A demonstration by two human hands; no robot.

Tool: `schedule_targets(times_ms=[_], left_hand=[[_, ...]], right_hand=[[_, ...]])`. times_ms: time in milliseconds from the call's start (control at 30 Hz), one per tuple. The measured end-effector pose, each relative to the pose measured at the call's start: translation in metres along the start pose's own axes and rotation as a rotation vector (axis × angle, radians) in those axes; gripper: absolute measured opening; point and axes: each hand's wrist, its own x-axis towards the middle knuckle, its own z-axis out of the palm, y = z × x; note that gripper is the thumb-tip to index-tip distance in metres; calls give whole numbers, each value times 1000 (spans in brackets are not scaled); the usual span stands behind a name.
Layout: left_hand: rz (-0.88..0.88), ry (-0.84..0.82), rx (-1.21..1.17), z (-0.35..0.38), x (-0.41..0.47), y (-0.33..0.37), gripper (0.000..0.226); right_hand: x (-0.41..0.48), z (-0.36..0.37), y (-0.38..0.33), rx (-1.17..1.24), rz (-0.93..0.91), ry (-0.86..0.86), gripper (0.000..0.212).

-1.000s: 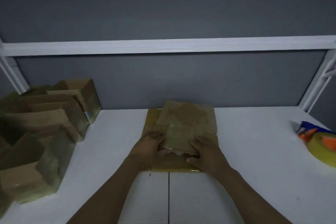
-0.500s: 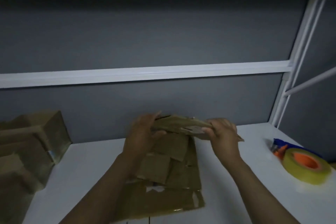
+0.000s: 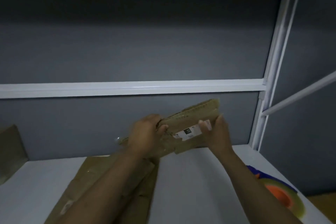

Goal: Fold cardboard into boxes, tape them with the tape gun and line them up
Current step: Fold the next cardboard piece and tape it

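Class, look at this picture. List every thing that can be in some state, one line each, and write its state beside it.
cardboard piece: lifted off the table, folded flat, right end higher
left hand: grips the piece's left end
right hand: grips its right end
remaining cardboard: lying flat on the table, under the arms
tape gun: lying on the table, untouched
folded box: standing at the left edge, mostly out of view

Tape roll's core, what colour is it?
The core is orange, within the yellowish tape roll; head view.
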Motion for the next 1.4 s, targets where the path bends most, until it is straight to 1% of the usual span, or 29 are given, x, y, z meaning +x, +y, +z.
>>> schedule_targets(times_ms=[33,67,100,133,167,200,300,367,400,433,467,533,567,600,667,733,800,833,900,933,1000,1100,1200,1233,1267,1300,1333,1367,1400], left_hand=[[-4,-14,9,6,5,13,16],[-23,-36,16,11,10,27,16],[-49,-57,21,17,15,40,17],[-83,-81,27,21,21,53,18],[-120,-106,27,26,26,65,19],[-161,-141,12,29,31,76,19],[-236,-308,-144,39,38,99,9],[-263,-435,-244,46,39,108,11],[-281,-482,-282,50,38,112,12],[-296,-516,-308,54,37,115,12],[-307,-535,-324,58,34,118,13],[-330,-546,-359,65,27,121,24],[-353,-549,-402,68,23,122,26],[-378,-549,-452,70,19,122,22],[-410,-544,-503,73,11,120,10],[-428,-510,-471,76,4,113,11],[-457,-468,-401,78,-1,105,17],[-468,-455,-366,79,-3,101,18],[-505,-436,-332,79,-6,96,17],[-525,-427,-319,78,-6,94,17],[-566,-390,-294,75,-5,90,18],[-633,-269,-263,65,2,84,16],[-670,-146,-273,58,5,79,12],[-662,-142,-240,58,4,78,18],[-636,-161,-182,62,1,73,36],[-602,-190,-117,65,-3,67,57],[-565,-213,-57,68,-7,63,70],[-518,-242,-9,72,-11,59,73],[-470,-279,7,76,-14,54,71]], right_hand=[[4,-4,2,89,-15,-59,83],[6,-8,1,140,-20,-119,71],[8,-12,1,191,-8,-199,64],[13,-16,3,229,36,-280,75],[19,-21,7,293,94,-334,93],[27,-25,12,334,162,-361,106],[39,-36,22,454,278,-422,115],[38,-42,28,446,323,-471,126],[37,-44,32,424,327,-488,123],[35,-44,36,416,333,-499,112],[34,-44,39,416,346,-509,96],[32,-44,44,393,359,-524,67],[30,-45,44,378,349,-529,57],[30,-45,44,368,336,-534,51],[27,-45,47,315,317,-586,48],[24,-44,51,250,281,-664,46],[18,-42,55,228,249,-711,40],[14,-40,57,217,243,-709,33],[11,-33,63,178,218,-627,22],[11,-31,67,146,195,-582,21],[16,-32,70,66,133,-554,23],[26,-46,65,-81,23,-573,26],[41,-60,59,-211,-126,-540,28],[42,-64,56,-215,-176,-540,35],[42,-67,55,-168,-191,-547,47],[43,-67,58,-84,-144,-553,56],[42,-67,63,-52,-121,-567,50],[40,-66,69,-69,-114,-586,36],[39,-66,74,-116,-124,-598,27]])
